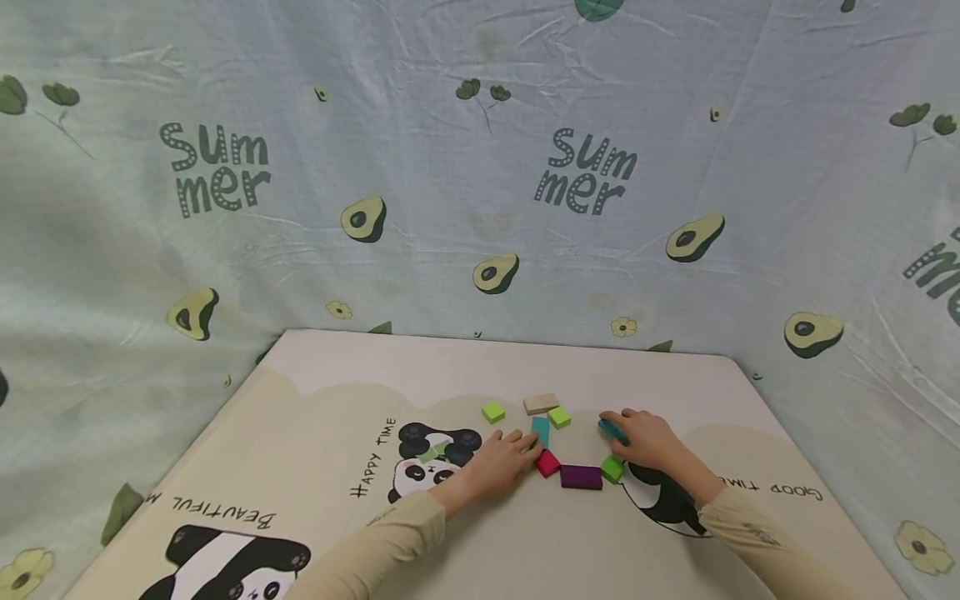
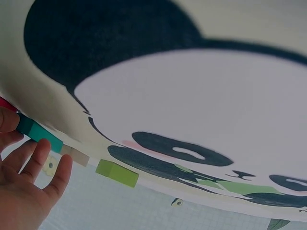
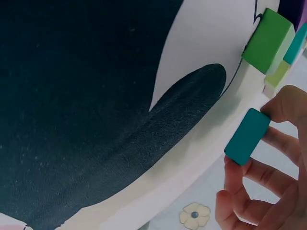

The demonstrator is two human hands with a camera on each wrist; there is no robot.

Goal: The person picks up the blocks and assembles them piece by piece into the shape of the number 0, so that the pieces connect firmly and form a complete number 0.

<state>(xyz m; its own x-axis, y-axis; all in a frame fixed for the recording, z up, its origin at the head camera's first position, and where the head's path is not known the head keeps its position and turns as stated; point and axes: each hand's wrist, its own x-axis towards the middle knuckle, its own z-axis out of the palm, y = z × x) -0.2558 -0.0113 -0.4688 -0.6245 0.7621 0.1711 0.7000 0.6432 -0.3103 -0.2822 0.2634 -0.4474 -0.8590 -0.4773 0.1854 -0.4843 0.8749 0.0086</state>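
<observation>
My right hand [image 1: 651, 440] pinches a teal block [image 3: 248, 136] between thumb and fingertips, over the table at the right of the row of blocks. On the other side, my left hand [image 1: 501, 460] has its fingertips at a second teal block [image 1: 540, 431], with the fingers fairly straight. Just below that block lies a red block [image 1: 547, 463]. A purple block [image 1: 581, 477] comes after it to the right, then a green block [image 1: 612, 468] close below my right hand. In the left wrist view, the thumb [image 2: 8, 120] overlaps the red and teal blocks.
Behind the teal block sit a lime block [image 1: 558, 417] and a plain wooden block [image 1: 541, 404]. Another lime block [image 1: 492, 412] stands apart to the left. The table [image 1: 315, 433] bears panda prints and ends at a printed curtain [image 1: 420, 167].
</observation>
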